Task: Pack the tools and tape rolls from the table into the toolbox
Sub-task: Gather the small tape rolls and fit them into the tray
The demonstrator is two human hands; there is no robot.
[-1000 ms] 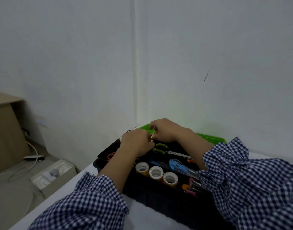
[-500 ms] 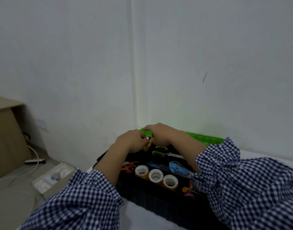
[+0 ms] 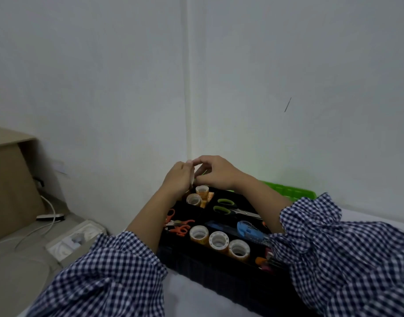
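The toolbox [image 3: 219, 271], black and open, stands on the white table [image 3: 185, 298] in front of the person, near the corner of the walls. In its front part three tape rolls [image 3: 219, 240] stand in a row. The two back rolls [image 3: 194, 199] are farther in; one has orange print that is too small to read. Scissors [image 3: 226, 208] with green handles, a blue tool [image 3: 250, 229] and orange tools [image 3: 181, 227] lie between them. Above the back rolls the left hand [image 3: 177, 179] and the right hand [image 3: 217, 173] meet with curled fingers. Both pinch a small pale thing [image 3: 192, 177] that I cannot identify. A green tray [image 3: 290, 191] lies behind the toolbox.
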